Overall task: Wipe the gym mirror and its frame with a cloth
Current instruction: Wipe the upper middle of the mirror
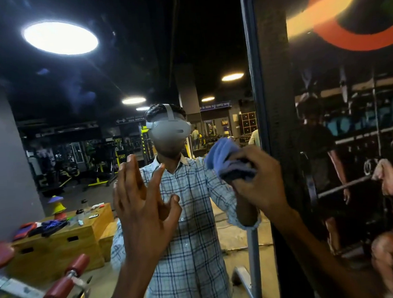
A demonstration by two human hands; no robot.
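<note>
Across the view from 7 o'clock round to 12 o'clock: gym mirror (58,125), a tall sheet of glass, dark overall, with faint bluish smears and haze toward 10 o'clock. Reflected in it: round ceiling lights (61,37) at 11 o'clock, wooden boxes (58,244) at 8 o'clock, and at centre a person (190,218) in a pale checked shirt, wearing a grey headset (170,131). At 7 o'clock, bench hardware with red padded rollers (59,288); cannot tell whether real or reflected.

From 1 o'clock to 5 o'clock: printed wall mural (350,121) of gym scenes, with an orange ring (356,40) at 1 o'clock. Between mural and glass, a rough black pillar (276,75).

Along the right-hand edge of the glass, running from 12 o'clock down toward 5 o'clock: mirror frame (254,64), a narrow, glossy black vertical strip, touching the pillar.

Below centre, toward 7 o'clock: left hand (143,198), raised in front of the glass, fingers straight and spread, holding nothing. Contact with the glass: cannot tell.

Just off centre, toward 4 o'clock: right hand (259,175), fingers curled tightly round the cloth (226,163). Cloth blue, soft, bunched into a wad, held up at the glass just beside the frame.
</note>
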